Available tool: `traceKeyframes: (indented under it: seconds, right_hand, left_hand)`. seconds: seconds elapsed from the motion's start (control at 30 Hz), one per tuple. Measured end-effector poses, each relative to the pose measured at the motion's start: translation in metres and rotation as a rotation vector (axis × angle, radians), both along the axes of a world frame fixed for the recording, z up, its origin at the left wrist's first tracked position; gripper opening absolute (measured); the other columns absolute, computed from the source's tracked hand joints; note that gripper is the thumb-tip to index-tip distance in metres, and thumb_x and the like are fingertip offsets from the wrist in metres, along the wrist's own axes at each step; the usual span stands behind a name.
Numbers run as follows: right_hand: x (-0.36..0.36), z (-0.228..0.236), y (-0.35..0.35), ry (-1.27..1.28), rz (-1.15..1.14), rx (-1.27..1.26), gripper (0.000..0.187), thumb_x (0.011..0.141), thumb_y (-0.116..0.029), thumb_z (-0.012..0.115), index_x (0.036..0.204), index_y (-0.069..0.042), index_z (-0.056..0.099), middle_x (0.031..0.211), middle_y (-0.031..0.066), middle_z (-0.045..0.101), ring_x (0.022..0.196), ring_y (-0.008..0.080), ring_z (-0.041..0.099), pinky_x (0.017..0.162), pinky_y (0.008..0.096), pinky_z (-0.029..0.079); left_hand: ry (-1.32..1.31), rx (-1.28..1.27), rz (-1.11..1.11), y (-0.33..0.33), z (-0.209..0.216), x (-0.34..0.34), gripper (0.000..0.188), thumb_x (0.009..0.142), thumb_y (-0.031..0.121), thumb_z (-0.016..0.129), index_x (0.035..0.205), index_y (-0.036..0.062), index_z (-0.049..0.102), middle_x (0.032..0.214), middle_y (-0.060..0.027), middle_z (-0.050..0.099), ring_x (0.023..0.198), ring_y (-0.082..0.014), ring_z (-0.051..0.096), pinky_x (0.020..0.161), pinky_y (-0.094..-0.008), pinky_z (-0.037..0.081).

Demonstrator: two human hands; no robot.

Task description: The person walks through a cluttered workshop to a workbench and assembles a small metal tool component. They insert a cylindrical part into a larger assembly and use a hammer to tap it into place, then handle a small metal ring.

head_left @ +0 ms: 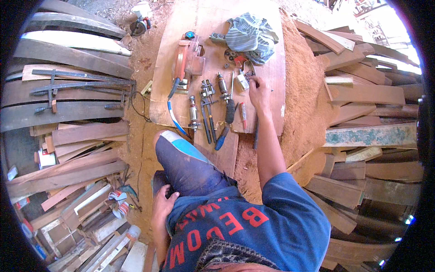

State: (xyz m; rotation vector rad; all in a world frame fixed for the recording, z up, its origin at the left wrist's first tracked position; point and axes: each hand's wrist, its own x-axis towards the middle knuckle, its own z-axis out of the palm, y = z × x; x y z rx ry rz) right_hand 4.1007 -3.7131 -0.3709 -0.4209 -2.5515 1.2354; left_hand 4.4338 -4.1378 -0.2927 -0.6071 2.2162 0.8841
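My right hand (259,93) reaches over a wooden board (267,115), its fingers curled together at small metal parts beside a small white box-like piece (242,82). Whatever is between those fingers is too small to make out. My left hand (164,202) rests against my hip and thigh, thumb apart from the fingers, holding nothing visible. Left of the right hand lie a motor armature (222,84), a bearing puller (207,90) and a red pen-like tool (243,114). Another armature (193,113) lies nearer me, beside dark-handled pliers (209,122) and a blue-and-black handled tool (225,129).
An orange-red power tool (182,59) with a taped cord sits at the board's left. A striped cloth (251,37) lies at the far side near round bearings (230,55). Sawdust (303,90) is heaped to the right. Stacked planks (367,95) and clamps (68,86) flank both sides.
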Motion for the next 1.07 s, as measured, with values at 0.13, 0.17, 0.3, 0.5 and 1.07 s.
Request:
traceKeyframes:
  seconds: [0.13, 0.17, 0.3, 0.5, 1.07]
  right_hand:
    - [0.051, 0.011, -0.019, -0.052, 0.062, 0.004, 0.02, 0.096, -0.017, 0.062, 0.095, 0.002, 0.068, 0.087, 0.0245, 0.068, 0.084, 0.0416, 0.067, 0.076, 0.0473, 0.052]
    - [0.059, 0.012, -0.023, -0.058, 0.077, -0.017, 0.019, 0.096, -0.017, 0.062, 0.095, 0.002, 0.067, 0.086, 0.0246, 0.067, 0.083, 0.0417, 0.067, 0.076, 0.0477, 0.051]
    - [0.073, 0.02, -0.045, -0.053, 0.105, 0.018, 0.02, 0.098, -0.017, 0.063, 0.095, 0.002, 0.069, 0.084, 0.023, 0.069, 0.074, 0.0306, 0.069, 0.069, 0.0412, 0.052]
    - [0.079, 0.032, -0.105, -0.162, 0.341, 0.038, 0.028, 0.094, -0.026, 0.063, 0.101, 0.0, 0.069, 0.093, 0.0283, 0.069, 0.092, 0.0456, 0.068, 0.08, 0.0514, 0.053]
    - [0.066, 0.0, -0.203, -0.553, 0.445, 0.215, 0.055, 0.082, -0.049, 0.067, 0.115, -0.005, 0.072, 0.11, 0.0235, 0.074, 0.102, 0.0411, 0.072, 0.102, 0.0535, 0.049]
  left_hand:
    - [0.044, 0.042, 0.022, -0.009, -0.017, 0.012, 0.062, 0.086, 0.035, 0.078, 0.133, -0.0002, 0.059, 0.129, -0.0259, 0.064, 0.118, -0.0383, 0.063, 0.101, -0.0447, 0.05]
    - [0.061, 0.047, 0.028, -0.01, -0.018, 0.017, 0.061, 0.087, 0.035, 0.077, 0.133, -0.0002, 0.059, 0.129, -0.026, 0.064, 0.118, -0.0382, 0.063, 0.102, -0.0447, 0.05]
    - [0.072, 0.0, -0.015, -0.008, -0.006, 0.013, 0.059, 0.089, 0.037, 0.074, 0.133, 0.0005, 0.059, 0.128, -0.0259, 0.064, 0.118, -0.0382, 0.063, 0.102, -0.0451, 0.049]
    - [0.121, -0.039, 0.001, -0.008, -0.006, 0.031, 0.053, 0.094, 0.036, 0.069, 0.133, 0.0005, 0.06, 0.128, -0.026, 0.065, 0.121, -0.0395, 0.062, 0.104, -0.045, 0.047]
    - [0.401, 0.198, 0.114, -0.029, -0.007, 0.041, 0.046, 0.091, 0.026, 0.073, 0.129, 0.0032, 0.062, 0.127, -0.0213, 0.067, 0.116, -0.0334, 0.065, 0.102, -0.0434, 0.049]
